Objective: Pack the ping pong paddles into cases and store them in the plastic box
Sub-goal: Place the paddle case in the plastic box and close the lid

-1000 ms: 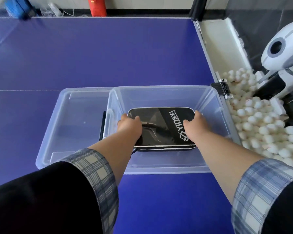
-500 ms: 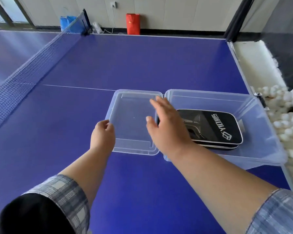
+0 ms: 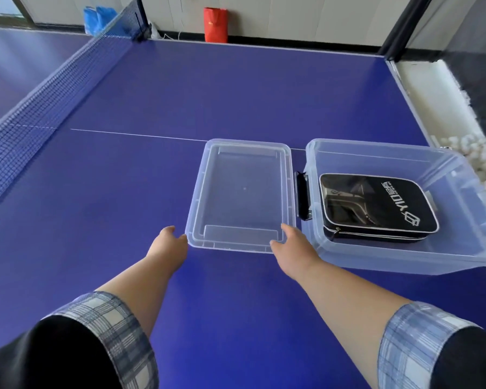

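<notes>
Both hands are at the clear lid's [image 3: 240, 192] near corners, left hand [image 3: 170, 244] and right hand [image 3: 291, 248] fingers curled at its edge; black case [image 3: 376, 206] lies inside plastic box [image 3: 404, 256], right of them.

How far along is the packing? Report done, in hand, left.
Done: a zipped black case lies in the open box. In hand: left hand and right hand touch the near corners of the lid, which lies on the table beside the box. Left: lid onto box.
</notes>
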`<state>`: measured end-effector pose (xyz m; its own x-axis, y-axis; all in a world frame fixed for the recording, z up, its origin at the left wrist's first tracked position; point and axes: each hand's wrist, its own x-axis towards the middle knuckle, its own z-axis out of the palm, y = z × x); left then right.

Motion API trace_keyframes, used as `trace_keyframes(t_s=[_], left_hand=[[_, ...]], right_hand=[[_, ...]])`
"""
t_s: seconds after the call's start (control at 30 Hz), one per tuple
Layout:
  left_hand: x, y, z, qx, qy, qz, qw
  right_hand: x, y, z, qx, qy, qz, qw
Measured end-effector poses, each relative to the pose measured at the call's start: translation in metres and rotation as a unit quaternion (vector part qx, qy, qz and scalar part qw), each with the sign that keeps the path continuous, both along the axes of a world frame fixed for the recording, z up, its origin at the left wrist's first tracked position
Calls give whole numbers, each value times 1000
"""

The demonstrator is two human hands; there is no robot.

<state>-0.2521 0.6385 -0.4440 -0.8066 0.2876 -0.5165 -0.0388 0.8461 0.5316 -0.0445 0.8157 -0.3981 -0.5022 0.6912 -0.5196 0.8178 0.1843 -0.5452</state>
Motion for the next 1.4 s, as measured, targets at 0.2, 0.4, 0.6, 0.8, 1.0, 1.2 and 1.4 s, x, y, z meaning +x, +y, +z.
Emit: trace_keyframes(t_s=[0.2, 0.4, 0.6, 0.8, 1.0, 1.2, 1.4], left_hand=[[-20, 27, -18, -14, -10, -49, 999], [-27, 36, -36, -20, -20, -31, 999], [-33, 37, -37, 19, -68, 48, 996], [-24, 23, -6, 220, -116, 210, 945], [-23, -18, 49, 297, 12, 210, 931], [7, -3, 138, 346, 135, 162, 914], [68, 60, 204, 382, 229, 85, 891]], right_hand=[[-18, 27, -18, -35, -42, -65, 996], [-29, 32, -42, -75, -62, -140, 985], [-36, 26, -47, -99, -21, -242, 965], [-47, 9, -29, -98, 42, -253, 962], [-48, -7, 21, -152, 115, -175, 966], [-14, 18, 80, -166, 198, -124, 958], [55, 59, 129, -146, 290, -171, 930]])
